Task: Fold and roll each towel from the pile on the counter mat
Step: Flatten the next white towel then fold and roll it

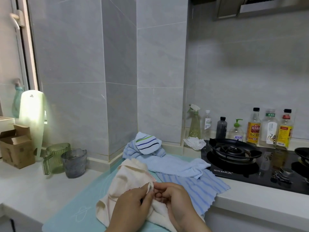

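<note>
Cardboard, first: an opened cardboard box (15, 144) sits well off the left side of the teal counter mat (70, 213), with a pale green upright board (32, 118) behind it. Nearer the mat's left edge stand a green ribbed jug (56, 158) and a grey clear jug (74, 162), touching each other.

On the mat itself, toward its near middle, lies the cream towel (127, 178), rumpled and partly doubled over. The left hand (132, 208) rests on it and pinches one raised corner between thumb and fingertips. The right hand (175, 196) meets it there, fingers curled in against the fold just beside that corner; whether they actually clamp cloth I cannot tell.

At the mat's far edge, against the tiled wall, is the pile: a rolled towel with dark stripes (148, 144) perched on a bunched light blue towel (173, 163), which trails across the mat's far right. A blue striped towel (205, 186) lies flat under it, spilling over the mat's right edge and the counter front.

Beyond the mat's right side come a crumpled white tissue (194, 142), a green spray bottle (194, 124), a gas hob (234, 153), and a row of bottles (253, 126) along the wall.
</note>
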The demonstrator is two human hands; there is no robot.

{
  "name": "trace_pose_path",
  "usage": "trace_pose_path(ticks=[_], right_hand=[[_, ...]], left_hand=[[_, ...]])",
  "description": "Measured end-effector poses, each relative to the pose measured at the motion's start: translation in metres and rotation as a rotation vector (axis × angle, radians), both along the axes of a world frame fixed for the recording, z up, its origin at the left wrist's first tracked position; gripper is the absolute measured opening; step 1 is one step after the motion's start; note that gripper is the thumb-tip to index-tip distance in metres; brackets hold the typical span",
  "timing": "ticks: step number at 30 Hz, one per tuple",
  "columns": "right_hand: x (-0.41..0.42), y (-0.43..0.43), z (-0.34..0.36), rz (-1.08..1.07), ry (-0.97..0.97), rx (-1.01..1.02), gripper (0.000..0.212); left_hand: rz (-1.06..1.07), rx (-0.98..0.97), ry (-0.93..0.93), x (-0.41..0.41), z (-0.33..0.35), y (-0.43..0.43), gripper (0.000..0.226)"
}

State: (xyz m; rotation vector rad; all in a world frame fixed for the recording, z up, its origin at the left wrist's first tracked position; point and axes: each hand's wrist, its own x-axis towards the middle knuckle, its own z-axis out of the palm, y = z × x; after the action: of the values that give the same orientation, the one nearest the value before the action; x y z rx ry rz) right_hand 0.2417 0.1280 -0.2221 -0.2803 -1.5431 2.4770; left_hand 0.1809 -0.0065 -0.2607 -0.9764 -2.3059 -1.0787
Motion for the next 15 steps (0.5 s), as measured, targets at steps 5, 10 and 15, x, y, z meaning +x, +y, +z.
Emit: trace_pose_path(ticks=[5,10,15], right_hand=[[0.005,0.004,0.007,0.07,-0.044,0.003,0.04],[-0.011,0.02,0.016,0.074,-0.125,0.184,0.029],[-0.052,0.035,0.041,-0.038,-0.14,0.379,0.029]], left_hand=[[0.015,0.089,-0.019,-0.003,-0.001,0.001,0.038],[0.066,0.214,0.056,-0.007,-0.005,0.006,0.036],[0.07,0.249,0.017,-0.008,-0.005,0.007,0.02]])
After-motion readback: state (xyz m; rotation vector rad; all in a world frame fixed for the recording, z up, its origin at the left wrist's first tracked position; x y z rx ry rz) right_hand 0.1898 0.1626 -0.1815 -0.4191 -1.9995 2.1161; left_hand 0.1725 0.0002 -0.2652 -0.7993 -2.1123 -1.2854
